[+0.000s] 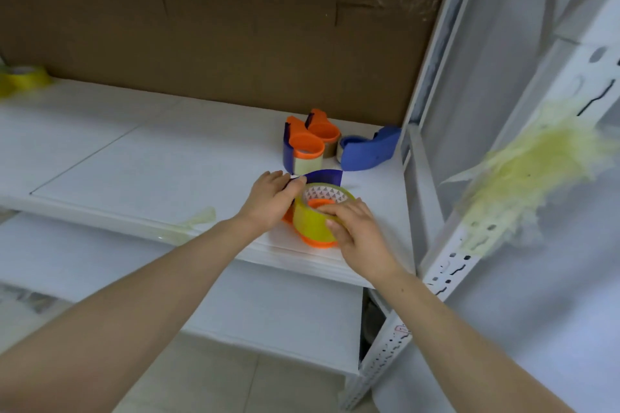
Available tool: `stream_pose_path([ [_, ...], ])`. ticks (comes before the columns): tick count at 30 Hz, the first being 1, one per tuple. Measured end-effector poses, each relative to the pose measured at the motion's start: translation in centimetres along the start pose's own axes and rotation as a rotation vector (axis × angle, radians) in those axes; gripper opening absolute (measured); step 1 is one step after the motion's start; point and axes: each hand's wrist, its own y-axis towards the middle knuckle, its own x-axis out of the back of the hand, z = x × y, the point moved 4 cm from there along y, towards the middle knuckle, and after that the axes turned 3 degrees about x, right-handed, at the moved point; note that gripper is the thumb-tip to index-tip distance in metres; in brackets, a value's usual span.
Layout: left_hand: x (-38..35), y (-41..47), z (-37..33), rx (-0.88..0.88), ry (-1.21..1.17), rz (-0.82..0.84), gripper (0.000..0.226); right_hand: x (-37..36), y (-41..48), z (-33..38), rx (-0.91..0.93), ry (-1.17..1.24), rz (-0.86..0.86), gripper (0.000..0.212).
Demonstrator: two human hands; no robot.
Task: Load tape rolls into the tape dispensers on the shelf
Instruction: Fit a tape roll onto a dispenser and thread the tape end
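A yellow tape roll (310, 223) sits over the orange hub of an orange and blue dispenser (327, 176) near the front edge of the white shelf (151, 157). My left hand (271, 199) grips the dispenser's left side, thumb toward its blue guard. My right hand (355, 228) curls around the roll's right side, a finger reaching into its core. Behind stand two orange dispensers (303, 147) (322, 131) with tape in them, and a blue dispenser (367, 149) lying to their right.
Another yellow tape roll (23, 79) lies at the shelf's far left by the brown cardboard back wall (218, 30). A white perforated upright post (449, 255) with torn yellowish tape scraps (523, 178) stands at the right. A lower shelf (268, 312) lies beneath.
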Motion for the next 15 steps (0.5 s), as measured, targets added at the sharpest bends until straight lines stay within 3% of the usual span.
stream_pose_path([
  [2,-0.2,0.2,0.2,-0.014,0.058,0.029,0.047,-0.8,-0.6,-0.1,0.019,-0.051,0.054,0.034],
  [6,-0.4,0.0,1.4,-0.024,0.198,0.101,0.079,-1.3,-1.8,-0.6,-0.005,-0.028,0.005,0.032],
  [12,-0.1,0.4,1.6,-0.150,0.222,0.121,0.060,-1.4,-2.2,0.8,-0.031,0.132,0.012,0.048],
  [15,0.5,-0.5,1.0,-0.248,0.218,-0.053,0.053,0.2,-1.9,0.0,-0.117,0.290,-0.148,0.058],
])
